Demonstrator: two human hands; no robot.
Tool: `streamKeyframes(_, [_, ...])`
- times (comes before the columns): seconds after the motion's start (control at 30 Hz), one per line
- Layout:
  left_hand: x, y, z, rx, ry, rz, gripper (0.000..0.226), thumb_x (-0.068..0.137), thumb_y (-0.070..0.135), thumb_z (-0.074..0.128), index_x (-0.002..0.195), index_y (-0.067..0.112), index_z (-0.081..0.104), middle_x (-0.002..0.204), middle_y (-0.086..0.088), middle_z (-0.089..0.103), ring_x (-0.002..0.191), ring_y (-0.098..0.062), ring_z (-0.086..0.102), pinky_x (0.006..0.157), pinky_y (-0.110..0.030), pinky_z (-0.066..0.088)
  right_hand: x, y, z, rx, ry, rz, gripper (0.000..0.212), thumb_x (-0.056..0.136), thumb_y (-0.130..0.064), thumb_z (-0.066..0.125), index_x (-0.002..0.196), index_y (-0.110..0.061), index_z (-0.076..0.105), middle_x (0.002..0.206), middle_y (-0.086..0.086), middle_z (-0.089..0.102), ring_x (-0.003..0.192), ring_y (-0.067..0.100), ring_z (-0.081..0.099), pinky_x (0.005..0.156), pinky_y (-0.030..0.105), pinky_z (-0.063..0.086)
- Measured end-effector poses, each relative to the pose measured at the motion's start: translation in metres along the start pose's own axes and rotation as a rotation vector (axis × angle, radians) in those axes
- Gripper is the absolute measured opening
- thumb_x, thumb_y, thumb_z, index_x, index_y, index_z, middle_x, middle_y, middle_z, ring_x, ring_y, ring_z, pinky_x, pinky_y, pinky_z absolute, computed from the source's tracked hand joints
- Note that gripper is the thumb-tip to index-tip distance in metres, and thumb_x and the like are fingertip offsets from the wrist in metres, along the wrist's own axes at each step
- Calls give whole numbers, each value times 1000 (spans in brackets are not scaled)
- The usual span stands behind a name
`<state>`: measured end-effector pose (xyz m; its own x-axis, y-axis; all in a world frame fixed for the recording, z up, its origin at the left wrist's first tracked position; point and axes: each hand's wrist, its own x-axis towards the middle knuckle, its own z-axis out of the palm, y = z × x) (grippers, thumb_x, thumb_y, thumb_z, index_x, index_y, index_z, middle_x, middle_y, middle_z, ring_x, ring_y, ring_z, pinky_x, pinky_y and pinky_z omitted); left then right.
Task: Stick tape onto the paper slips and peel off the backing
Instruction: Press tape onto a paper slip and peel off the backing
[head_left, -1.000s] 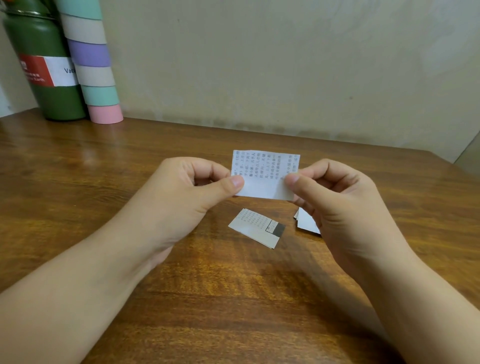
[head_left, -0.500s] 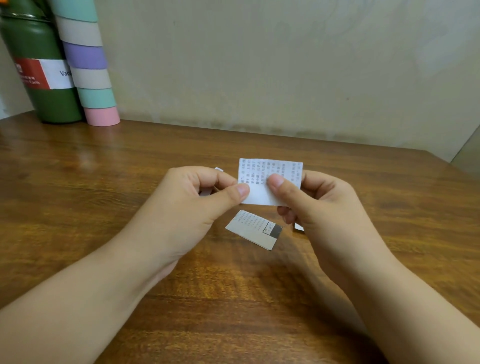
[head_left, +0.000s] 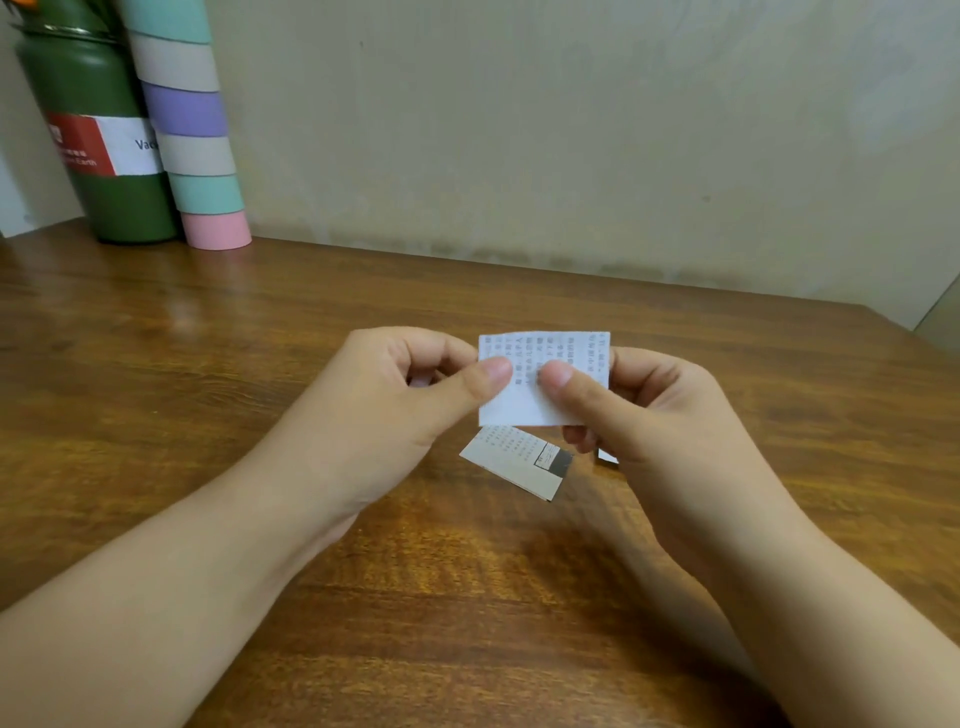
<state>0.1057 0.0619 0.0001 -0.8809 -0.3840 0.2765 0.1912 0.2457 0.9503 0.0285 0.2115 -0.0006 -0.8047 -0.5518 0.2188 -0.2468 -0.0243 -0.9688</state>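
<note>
Both bare forearms reach in from the lower corners and meet near the middle of the view, raised above the table. The left hand (head_left: 395, 400) is turned with its back toward the camera, fingers curled inward and the thumb stretched to the right, its tip pressed flat on the front of the paper slip (head_left: 540, 400) it pinches. The right hand (head_left: 654, 415) mirrors it: fingers curled behind the slip, thumb pointing left across its face. The two thumb tips lie just beside each other, almost touching. Both wrists are roughly straight, and each grip is closed on the slip's lower half.
</note>
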Motion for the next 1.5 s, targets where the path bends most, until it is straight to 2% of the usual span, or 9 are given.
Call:
streamKeyframes(0.07, [1,-4,0,-7,6,-2,21,77,27,68,60,14,70,51,6,53,43,0,38,42,-8,29,-1,1,3,-33,-36,-5,11,79,-27,70,74,-20,76,68,-2,71,55,5,57,52,15,43])
streamKeyframes(0.2, [0,-4,2,37,-20,13,22,80,21,68,60,14,68,49,2,55,46,0,43,47,-9,33,-2,4,6,-100,-40,11,23,70,-41,72,84,-23,76,84,7,74,74,27,66,64,34,50])
streamKeyframes(0.3, [3,-7,-2,41,6,5,25,79,22,69,55,16,66,52,7,57,47,1,44,47,-9,33,0,3,4,-132,-11,30,17,80,-34,68,78,-18,75,73,3,72,56,10,57,53,20,43])
streamKeyframes(0.4, [6,-8,-6,150,15,9,27,78,23,71,52,20,65,51,10,54,52,-2,43,55,-15,34,2,3,-2,-207,51,61,32,82,-34,68,61,-9,63,51,-3,53,45,6,42,46,17,34])
streamKeyframes(0.53, [3,-13,-6,622,-125,-66,18,77,27,70,60,22,63,42,19,49,38,-3,39,38,-13,29,2,6,-5,-627,-70,101,35,85,-35,66,66,-6,61,48,-5,46,39,4,36,38,12,28])
streamKeyframes(0.7, [0,-23,-3,871,-325,-105,18,78,37,69,68,24,61,72,11,62,63,1,53,59,-16,44,1,17,0,-976,-167,141,39,80,-42,67,57,-19,45,51,-9,45,44,6,39,44,18,30])
streamKeyframes(0.9, [3,-23,-6,899,-362,-111,20,77,42,70,70,27,59,79,12,59,67,-1,53,62,-19,45,0,16,7,-1046,-195,166,47,68,-60,70,67,-17,50,62,-7,47,55,10,42,51,24,32])
streamKeyframes(1.07, [3,-24,-5,904,-359,-114,19,78,40,71,72,25,61,79,11,60,69,-3,54,65,-22,47,3,17,3,-1011,-196,191,35,79,-47,67,65,-22,48,64,-9,48,54,6,43,51,23,33])
streamKeyframes(1.5, [5,-27,-6,900,-365,-103,20,77,41,71,68,28,59,76,12,58,64,0,51,59,-18,40,1,18,4,-1031,-216,137,39,76,-53,68,66,-22,46,64,-8,46,55,8,42,51,24,32])
